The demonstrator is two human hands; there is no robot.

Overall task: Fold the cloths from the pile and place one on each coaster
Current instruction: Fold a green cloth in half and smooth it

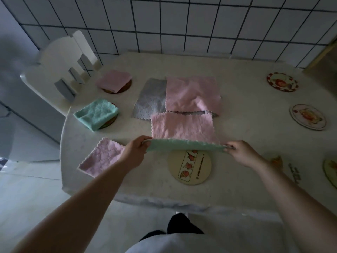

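Head view of a white counter (pixel 237 110) set against a tiled wall (pixel 164 24). The left hand (pixel 135 148) and the right hand (pixel 240 152) each pinch one end of a green cloth (pixel 184 144), holding it stretched level in the air between them; both grips are closed on the cloth's corners. The cloth hangs just above a round cream coaster (pixel 189 168) printed with a strip of small figures, whose far edge it hides.

Beyond the held cloth lies the pile: a pink cloth (pixel 182 126) nearest, a second pink cloth (pixel 191 94) behind it, and a grey cloth (pixel 151 101) spread flat beneath and to the left of them.

Along the left side of the counter, a folded pink cloth (pixel 114 81) and a folded green cloth (pixel 95 114) each rest on a dark coaster. A third folded pink cloth (pixel 102 157) lies near the front left edge, partly behind the left forearm; what is under it cannot be seen.

On the right, three bare decorated coasters (pixel 281 82) (pixel 308 116) (pixel 331 170) sit well apart. A white chair (pixel 62 70) stands at the counter's far left corner.
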